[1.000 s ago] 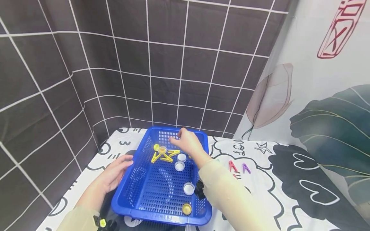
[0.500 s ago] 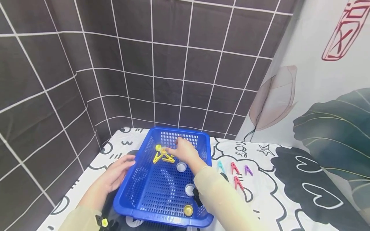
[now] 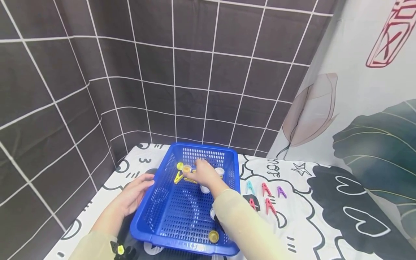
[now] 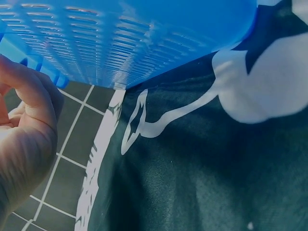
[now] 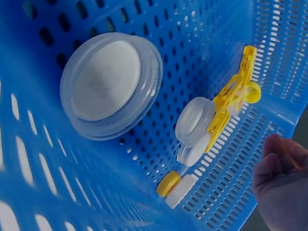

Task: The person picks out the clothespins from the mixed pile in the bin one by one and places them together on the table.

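Observation:
A blue perforated basket [image 3: 185, 249] holds yellow clothespins [image 3: 178, 177], a small yellow cap [image 3: 180, 166], several white lids [image 3: 219, 171] and a gold-coloured cap [image 3: 213, 236]. My right hand [image 3: 208, 177] reaches down into its far half, thumb and fingertips over the clothespins. In the right wrist view the right hand [image 5: 283, 180] shows with fingers bent and nothing visible between them, apart from the yellow clothespins [image 5: 233, 91]. My left hand [image 3: 134, 193] rests at the left rim, fingertips touching it. The left wrist view shows the left hand [image 4: 26, 115] beside the basket's underside [image 4: 144, 43].
To the basket's right on the patterned cloth [image 3: 302, 224] lie a light blue clothespin [image 3: 249, 187], a purple clothespin [image 3: 281, 192] and several red clothespins [image 3: 269, 206]. A dark grid-patterned curtain [image 3: 195, 90] hangs behind; a white patterned one [image 3: 351, 54] hangs at right.
My right hand has come down and slightly left from the basket's far end onto the clothespins. The left hand stays at the rim. The head view has shifted a little.

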The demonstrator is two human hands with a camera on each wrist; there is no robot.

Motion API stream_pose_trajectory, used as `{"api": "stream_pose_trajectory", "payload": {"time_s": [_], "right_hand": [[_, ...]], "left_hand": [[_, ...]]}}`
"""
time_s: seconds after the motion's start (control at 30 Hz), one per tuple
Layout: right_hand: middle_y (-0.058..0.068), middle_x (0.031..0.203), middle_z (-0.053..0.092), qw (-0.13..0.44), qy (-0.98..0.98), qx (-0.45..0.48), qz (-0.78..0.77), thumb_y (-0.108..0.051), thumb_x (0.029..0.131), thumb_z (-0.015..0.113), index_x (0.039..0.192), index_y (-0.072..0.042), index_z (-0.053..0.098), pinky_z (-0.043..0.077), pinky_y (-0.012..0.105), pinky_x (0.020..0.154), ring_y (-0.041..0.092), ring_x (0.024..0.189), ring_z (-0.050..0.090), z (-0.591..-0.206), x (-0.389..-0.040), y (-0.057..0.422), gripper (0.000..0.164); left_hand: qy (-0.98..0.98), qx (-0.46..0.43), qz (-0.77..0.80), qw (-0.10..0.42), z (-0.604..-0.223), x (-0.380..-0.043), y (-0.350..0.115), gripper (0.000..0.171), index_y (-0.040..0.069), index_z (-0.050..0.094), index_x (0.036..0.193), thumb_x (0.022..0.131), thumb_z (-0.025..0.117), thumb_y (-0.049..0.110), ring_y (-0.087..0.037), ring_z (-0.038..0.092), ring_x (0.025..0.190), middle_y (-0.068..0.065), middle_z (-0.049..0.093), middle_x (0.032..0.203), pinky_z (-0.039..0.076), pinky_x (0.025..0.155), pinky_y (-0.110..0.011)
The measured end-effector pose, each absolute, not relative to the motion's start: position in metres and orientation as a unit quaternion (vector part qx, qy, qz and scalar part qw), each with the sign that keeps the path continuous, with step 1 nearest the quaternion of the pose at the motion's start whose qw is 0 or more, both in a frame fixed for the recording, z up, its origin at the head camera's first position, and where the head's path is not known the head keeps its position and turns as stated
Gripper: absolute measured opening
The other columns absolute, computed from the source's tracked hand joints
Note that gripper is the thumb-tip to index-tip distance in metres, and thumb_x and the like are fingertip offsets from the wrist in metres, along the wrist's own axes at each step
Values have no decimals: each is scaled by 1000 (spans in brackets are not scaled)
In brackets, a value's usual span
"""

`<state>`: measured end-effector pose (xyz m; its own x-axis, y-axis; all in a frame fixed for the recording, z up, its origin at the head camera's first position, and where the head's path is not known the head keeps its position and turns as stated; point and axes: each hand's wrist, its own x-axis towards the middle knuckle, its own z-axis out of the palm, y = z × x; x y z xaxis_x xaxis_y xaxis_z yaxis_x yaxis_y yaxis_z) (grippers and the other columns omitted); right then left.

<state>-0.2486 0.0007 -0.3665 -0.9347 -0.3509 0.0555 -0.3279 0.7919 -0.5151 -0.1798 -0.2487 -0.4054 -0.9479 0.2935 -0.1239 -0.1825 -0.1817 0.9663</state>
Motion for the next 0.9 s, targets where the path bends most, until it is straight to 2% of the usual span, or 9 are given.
{"api": "stream_pose_trajectory", "payload": {"time_s": [0.47, 0.73, 0.9], "right_hand": [[22, 119, 55, 29, 960, -202, -193, -49, 80, 67, 122, 6, 54, 45, 46, 96, 35, 111, 53, -380, -252, -8, 70], [24, 129, 49, 52, 961, -197, -189, -50, 81, 66, 128, 6, 50, 40, 46, 102, 35, 120, 47, -382, -254, -13, 75], [22, 124, 52, 55, 959, -209, -182, -48, 81, 68, 125, 7, 52, 42, 44, 100, 33, 116, 49, -382, -253, -13, 73]], "left_hand": [[619, 42, 768, 158, -406, -180, -249, 29, 6, 39, 121, 97, 49, 18, -18, 65, 81, -7, 64, 98, 58, 69, -33], [612, 41, 774, 158, -403, -181, -249, 25, 7, 39, 119, 98, 48, 16, -18, 65, 80, -7, 64, 96, 58, 68, -33], [612, 38, 773, 162, -403, -180, -249, 26, 7, 39, 119, 97, 49, 16, -17, 64, 80, -6, 64, 96, 57, 68, -32]]}}
